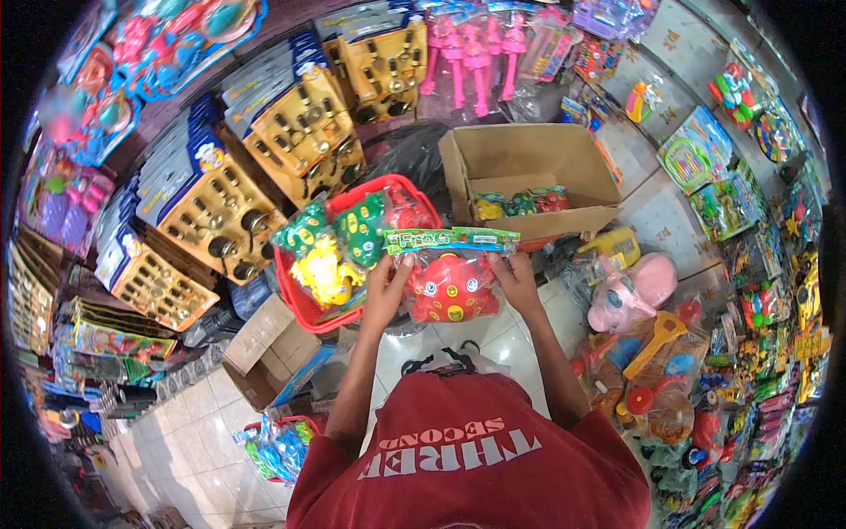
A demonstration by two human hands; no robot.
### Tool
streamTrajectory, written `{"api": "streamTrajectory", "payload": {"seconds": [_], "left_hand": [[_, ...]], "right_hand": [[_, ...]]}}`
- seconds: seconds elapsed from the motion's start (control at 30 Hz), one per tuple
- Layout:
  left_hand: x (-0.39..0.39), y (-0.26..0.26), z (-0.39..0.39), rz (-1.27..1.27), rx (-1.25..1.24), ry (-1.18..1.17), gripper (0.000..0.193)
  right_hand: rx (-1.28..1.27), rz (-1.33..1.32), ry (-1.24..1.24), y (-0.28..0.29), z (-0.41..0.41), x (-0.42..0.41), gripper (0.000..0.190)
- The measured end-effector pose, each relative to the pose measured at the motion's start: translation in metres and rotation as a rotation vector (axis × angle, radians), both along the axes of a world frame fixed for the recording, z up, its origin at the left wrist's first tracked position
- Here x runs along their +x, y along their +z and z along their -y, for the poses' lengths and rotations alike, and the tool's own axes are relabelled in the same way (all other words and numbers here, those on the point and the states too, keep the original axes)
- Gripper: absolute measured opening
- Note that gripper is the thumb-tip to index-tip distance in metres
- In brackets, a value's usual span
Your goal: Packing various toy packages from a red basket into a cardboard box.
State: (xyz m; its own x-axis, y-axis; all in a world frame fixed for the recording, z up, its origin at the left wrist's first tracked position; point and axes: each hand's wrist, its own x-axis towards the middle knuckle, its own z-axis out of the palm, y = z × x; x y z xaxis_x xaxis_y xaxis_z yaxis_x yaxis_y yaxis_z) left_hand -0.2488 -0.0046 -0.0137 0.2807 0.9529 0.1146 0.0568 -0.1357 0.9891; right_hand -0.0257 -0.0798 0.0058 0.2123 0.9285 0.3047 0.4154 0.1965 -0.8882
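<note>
Between my two hands hangs a red toy frog in a clear plastic bag [453, 287] with a green and blue header card. My left hand [388, 287] pinches the bag's upper left corner, its thumb on the front. My right hand [513, 281] grips the upper right corner. Just left of the bag, a red plastic basket [285, 281] holds bagged toy frogs: green ones [363, 228], a yellow one [325, 271] and a red one. Behind the held bag stands an open cardboard box [535, 155] with yellow, green and red bagged toys at its bottom.
Carded toy kitchen utensil sets [215, 215] stand in rows at the left. A smaller open cardboard box [264, 350] and a basket of blue bagged toys [281, 449] are at lower left. A pink bagged toy [628, 291] and brown bagged toys [651, 380] lie at the right.
</note>
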Motion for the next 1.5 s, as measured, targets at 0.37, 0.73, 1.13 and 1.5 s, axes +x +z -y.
{"api": "streamTrajectory", "payload": {"seconds": [0.37, 0.73, 1.13, 1.5], "left_hand": [[0.093, -0.025, 0.002, 0.116, -0.143, -0.341, 0.036], [0.170, -0.036, -0.040, 0.173, -0.339, -0.287, 0.058], [0.212, -0.028, -0.140, 0.543, -0.445, -0.148, 0.037], [0.228, -0.022, -0.178, 0.569, -0.483, -0.268, 0.055]], "right_hand": [[-0.128, -0.264, -0.178, -0.023, 0.014, 0.098, 0.035], [-0.113, -0.673, -0.331, -0.055, -0.002, 0.165, 0.031], [-0.228, -0.743, -0.184, -0.049, -0.092, 0.197, 0.035], [-0.387, -0.979, -0.256, -0.088, -0.149, 0.214, 0.040]]}}
